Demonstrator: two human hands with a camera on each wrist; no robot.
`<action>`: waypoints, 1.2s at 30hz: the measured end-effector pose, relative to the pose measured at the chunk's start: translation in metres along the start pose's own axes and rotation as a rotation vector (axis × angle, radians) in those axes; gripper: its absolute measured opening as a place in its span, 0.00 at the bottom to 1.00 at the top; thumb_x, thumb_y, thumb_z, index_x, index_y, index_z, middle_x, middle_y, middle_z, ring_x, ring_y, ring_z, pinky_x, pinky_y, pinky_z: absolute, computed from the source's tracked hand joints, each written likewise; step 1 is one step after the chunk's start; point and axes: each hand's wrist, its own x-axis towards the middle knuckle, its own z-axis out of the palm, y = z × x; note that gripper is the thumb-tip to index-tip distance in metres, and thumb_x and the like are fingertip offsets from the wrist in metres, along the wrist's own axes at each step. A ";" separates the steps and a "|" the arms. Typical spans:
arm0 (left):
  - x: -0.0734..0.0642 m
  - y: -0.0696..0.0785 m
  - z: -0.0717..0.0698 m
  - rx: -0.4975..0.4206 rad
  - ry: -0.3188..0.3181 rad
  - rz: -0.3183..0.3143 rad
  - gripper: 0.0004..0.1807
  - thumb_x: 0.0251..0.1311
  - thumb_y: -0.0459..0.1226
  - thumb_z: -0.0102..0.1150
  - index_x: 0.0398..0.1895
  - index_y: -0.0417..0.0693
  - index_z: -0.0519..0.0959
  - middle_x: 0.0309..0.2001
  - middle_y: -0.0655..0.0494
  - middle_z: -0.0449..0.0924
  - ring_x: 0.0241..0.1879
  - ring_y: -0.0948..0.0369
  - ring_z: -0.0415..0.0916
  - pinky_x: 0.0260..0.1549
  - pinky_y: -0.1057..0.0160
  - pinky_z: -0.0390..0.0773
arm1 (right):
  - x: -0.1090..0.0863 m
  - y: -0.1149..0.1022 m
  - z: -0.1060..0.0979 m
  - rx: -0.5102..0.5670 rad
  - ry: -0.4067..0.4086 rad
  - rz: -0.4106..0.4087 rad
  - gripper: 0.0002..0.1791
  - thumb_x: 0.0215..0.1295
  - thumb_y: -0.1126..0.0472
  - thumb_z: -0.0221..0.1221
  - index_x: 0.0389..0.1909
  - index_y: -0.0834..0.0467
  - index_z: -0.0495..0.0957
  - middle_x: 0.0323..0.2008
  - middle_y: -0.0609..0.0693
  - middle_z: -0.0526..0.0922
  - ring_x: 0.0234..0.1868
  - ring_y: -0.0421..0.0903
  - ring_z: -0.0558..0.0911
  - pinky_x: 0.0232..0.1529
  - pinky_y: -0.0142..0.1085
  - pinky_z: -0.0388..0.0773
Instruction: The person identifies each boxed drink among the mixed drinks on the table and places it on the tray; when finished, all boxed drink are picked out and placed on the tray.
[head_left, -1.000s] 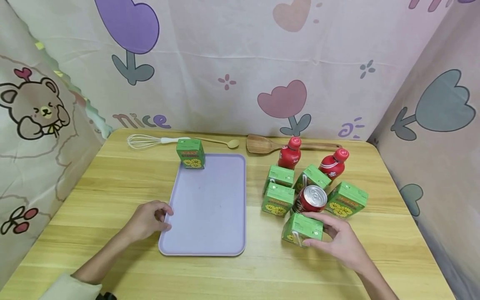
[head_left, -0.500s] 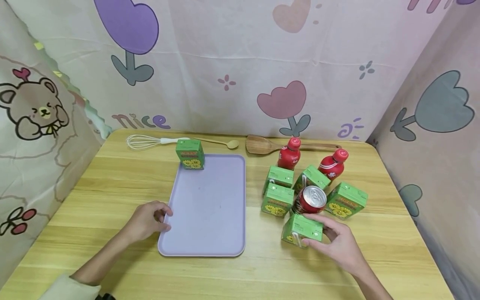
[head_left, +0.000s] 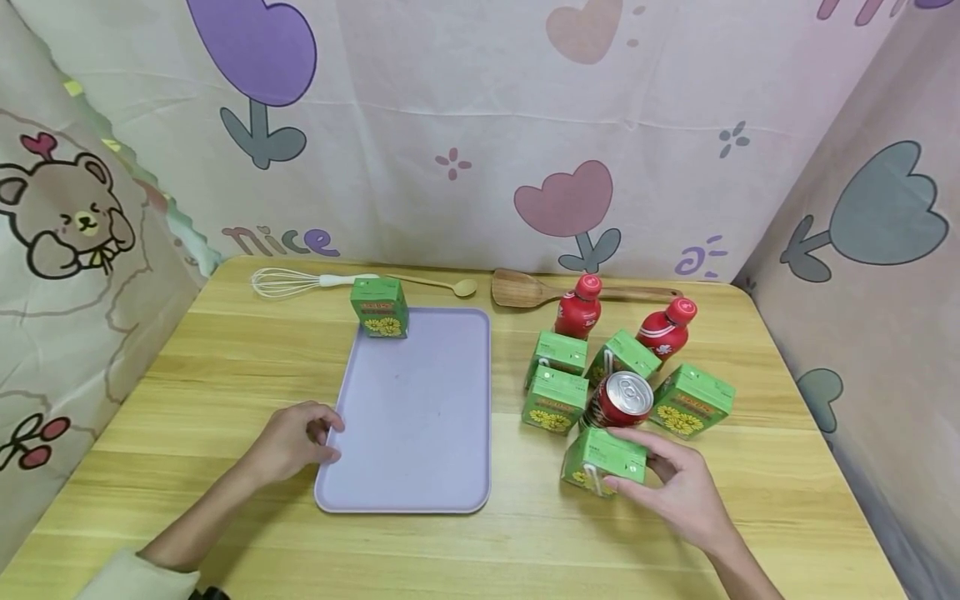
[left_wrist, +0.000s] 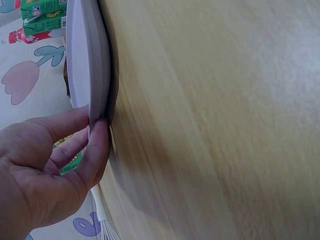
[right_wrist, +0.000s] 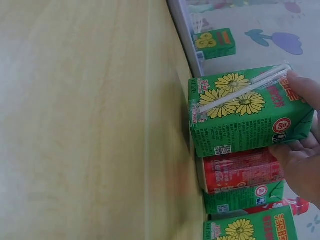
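Observation:
My left hand (head_left: 292, 442) pinches the left rim of a lilac tray (head_left: 420, 417); the left wrist view shows thumb and fingers on the tray edge (left_wrist: 100, 65). A green drink carton (head_left: 378, 308) with yellow flowers stands at the tray's back left corner. On the right, my right hand (head_left: 678, 483) grips another green drink carton (head_left: 600, 462) between thumb and fingers. That carton has a white straw on its side, clear in the right wrist view. Right behind it stands a red soda can (head_left: 626, 400) with a silver top.
Around the can stand several more green cartons (head_left: 555, 400) and two red bottles (head_left: 579, 308). Along the table's back edge lie a whisk (head_left: 292, 282), a small spoon (head_left: 461, 288) and a wooden spatula (head_left: 525, 290). A patterned cloth (head_left: 465, 100) hangs behind the table.

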 end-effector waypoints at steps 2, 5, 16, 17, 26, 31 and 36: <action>-0.001 0.001 0.000 -0.004 -0.002 0.000 0.16 0.41 0.28 0.71 0.36 0.42 0.79 0.29 0.53 0.73 0.29 0.61 0.68 0.23 0.70 0.70 | 0.001 -0.001 0.000 -0.001 0.001 -0.005 0.29 0.44 0.72 0.71 0.52 0.63 0.77 0.50 0.37 0.81 0.46 0.34 0.80 0.44 0.25 0.78; -0.001 0.001 0.000 -0.005 -0.001 -0.004 0.16 0.41 0.28 0.72 0.36 0.42 0.79 0.28 0.53 0.73 0.29 0.61 0.68 0.23 0.70 0.70 | 0.002 -0.003 0.001 -0.003 0.007 -0.010 0.29 0.44 0.72 0.71 0.52 0.62 0.77 0.50 0.38 0.81 0.46 0.34 0.80 0.44 0.25 0.78; 0.001 -0.002 0.001 -0.002 0.001 -0.004 0.15 0.41 0.28 0.71 0.36 0.43 0.79 0.29 0.54 0.73 0.29 0.62 0.69 0.23 0.70 0.71 | 0.012 -0.017 0.009 0.007 -0.013 -0.061 0.28 0.45 0.71 0.71 0.51 0.61 0.78 0.49 0.43 0.82 0.45 0.36 0.81 0.43 0.26 0.79; 0.001 -0.003 0.001 -0.003 0.002 -0.003 0.15 0.41 0.28 0.71 0.36 0.42 0.79 0.29 0.54 0.73 0.29 0.62 0.69 0.23 0.70 0.71 | 0.012 -0.018 0.010 0.011 -0.010 -0.074 0.28 0.44 0.72 0.71 0.51 0.62 0.78 0.49 0.43 0.82 0.46 0.36 0.81 0.44 0.26 0.79; 0.001 -0.001 0.001 0.002 0.009 0.002 0.16 0.40 0.28 0.72 0.36 0.42 0.79 0.29 0.54 0.74 0.29 0.61 0.69 0.23 0.70 0.70 | 0.023 -0.030 0.023 0.069 0.012 -0.151 0.28 0.41 0.76 0.71 0.49 0.64 0.79 0.48 0.49 0.83 0.46 0.37 0.81 0.45 0.25 0.78; 0.001 -0.001 0.001 0.007 0.009 0.004 0.16 0.40 0.28 0.72 0.35 0.42 0.79 0.28 0.54 0.74 0.28 0.62 0.68 0.23 0.70 0.70 | 0.034 -0.037 0.033 0.034 -0.023 -0.118 0.27 0.43 0.69 0.73 0.49 0.59 0.80 0.47 0.53 0.84 0.48 0.36 0.81 0.45 0.27 0.79; 0.001 -0.002 0.001 0.004 0.007 -0.001 0.16 0.40 0.28 0.72 0.35 0.42 0.79 0.28 0.54 0.73 0.28 0.62 0.68 0.23 0.70 0.70 | 0.047 -0.043 0.046 0.065 -0.074 -0.132 0.26 0.44 0.67 0.73 0.49 0.60 0.80 0.48 0.57 0.83 0.49 0.36 0.80 0.46 0.28 0.79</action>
